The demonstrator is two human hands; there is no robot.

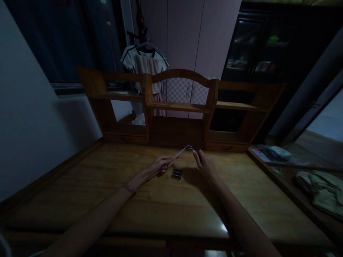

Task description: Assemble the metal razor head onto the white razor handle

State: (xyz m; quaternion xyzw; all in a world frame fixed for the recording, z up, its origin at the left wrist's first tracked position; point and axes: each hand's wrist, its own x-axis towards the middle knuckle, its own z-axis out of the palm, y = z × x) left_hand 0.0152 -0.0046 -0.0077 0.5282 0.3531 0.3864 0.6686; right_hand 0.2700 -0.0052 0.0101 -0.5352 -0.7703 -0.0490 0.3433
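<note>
My left hand [161, 164] is closed around the lower end of a slim, pale handle [180, 152], which slants up to the right. At its top the handle bends toward a small, shiny metallic piece [190, 148]. My right hand [205, 163] pinches a small pale part at that end between thumb and fingers; its exact kind is too small and dark to make out. Below and between both hands, a small black piece with several parallel bars [176, 174] lies flat on the wooden desk [150, 210]. A thin bracelet [129, 187] circles my left wrist.
A wooden shelf unit [182, 107] with compartments stands along the desk's far edge. A white wall [32, 117] borders the left side. Bundled pale cloth [325, 191] and papers [273, 153] lie beyond the right edge. Clothes [147, 62] hang behind the shelves.
</note>
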